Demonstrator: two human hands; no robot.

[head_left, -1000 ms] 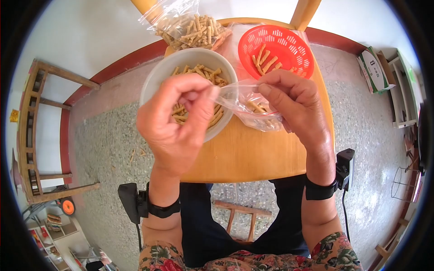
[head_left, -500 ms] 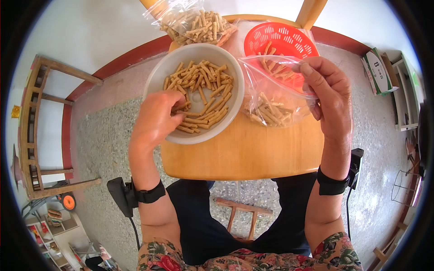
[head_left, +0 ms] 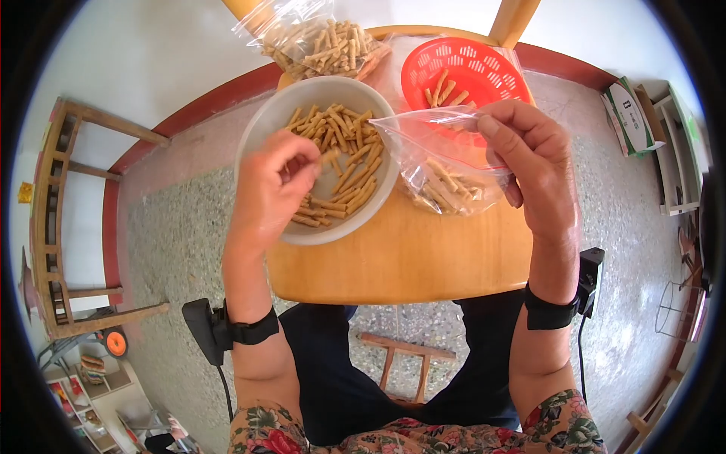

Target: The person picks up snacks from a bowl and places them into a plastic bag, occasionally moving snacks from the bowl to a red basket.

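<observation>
Wooden bench (head_left: 401, 268) carries lg. white bowl (head_left: 251, 136) w/ snack sticks (head_left: 355, 163), red basket (head_left: 503, 83) behind R side. Clear zip bag (head_left: 454, 170), part-filled, hangs from R hand (head_left: 529, 147), thumb & fingers pinching its rim. L hand (head_left: 276, 181) over bowl, fingertips pinching 1 stick (head_left: 330, 155).

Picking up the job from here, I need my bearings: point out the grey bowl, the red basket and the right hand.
Grey bowl (head_left: 252, 204): head view, on its rim.
Red basket (head_left: 491, 66): head view, inner wall.
Right hand (head_left: 535, 155): head view, back of hand.
</observation>
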